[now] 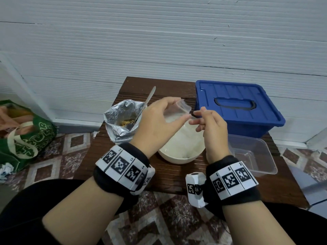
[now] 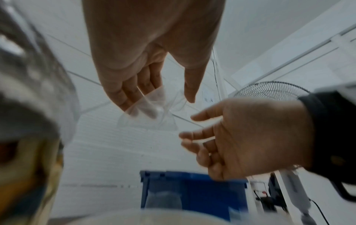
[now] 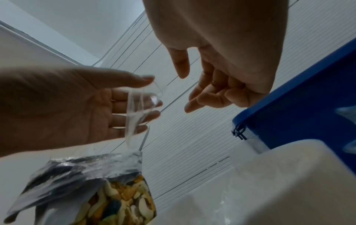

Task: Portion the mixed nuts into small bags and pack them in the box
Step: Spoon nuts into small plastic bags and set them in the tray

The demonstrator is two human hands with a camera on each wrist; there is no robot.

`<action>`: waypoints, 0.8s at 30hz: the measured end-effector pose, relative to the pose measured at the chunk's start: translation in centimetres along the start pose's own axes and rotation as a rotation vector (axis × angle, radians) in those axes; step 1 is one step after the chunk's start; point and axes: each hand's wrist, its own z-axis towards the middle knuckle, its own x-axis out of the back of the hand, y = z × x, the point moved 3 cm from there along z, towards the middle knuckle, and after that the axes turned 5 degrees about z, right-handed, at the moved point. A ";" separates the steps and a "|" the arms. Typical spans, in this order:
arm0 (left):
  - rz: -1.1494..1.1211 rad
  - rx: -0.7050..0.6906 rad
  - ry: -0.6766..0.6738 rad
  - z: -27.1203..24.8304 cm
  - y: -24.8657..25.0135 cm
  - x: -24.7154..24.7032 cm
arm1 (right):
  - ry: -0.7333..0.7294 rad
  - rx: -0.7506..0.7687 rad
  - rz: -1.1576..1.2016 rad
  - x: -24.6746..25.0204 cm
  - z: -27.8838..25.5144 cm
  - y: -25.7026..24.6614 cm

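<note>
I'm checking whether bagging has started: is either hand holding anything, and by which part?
The left hand holds an empty small clear bag by its open mouth, between thumb and fingers. The right hand grips nothing.

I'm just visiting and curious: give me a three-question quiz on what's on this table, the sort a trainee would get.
1. True or false: the lid of the blue box is off.
2. Which hand holds the small clear bag? A) left hand B) right hand C) neither
3. Fill in: the spoon stands in the ____ of mixed nuts.

Key
1. False: the lid sits on the box.
2. A: the left hand's thumb and fingers hold it above the white bowl; the right hand is close beside it, fingers loosely curled, and the wrist views show a gap between it and the bag.
3. Foil pouch, which stands open at the left of the bowl.
</note>
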 end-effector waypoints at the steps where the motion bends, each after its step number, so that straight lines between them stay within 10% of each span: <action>1: -0.016 -0.004 0.016 0.2 0.5 0.8 | -0.006 0.008 -0.005 -0.4 0.2 -0.1; 11: 0.129 0.185 0.242 2.6 -1.5 9.2 | -0.192 0.092 -0.189 -7.1 1.6 -1.9; 24: 0.163 0.395 -0.029 3.1 -6.0 11.1 | -0.340 0.278 -0.463 -12.0 1.7 -2.5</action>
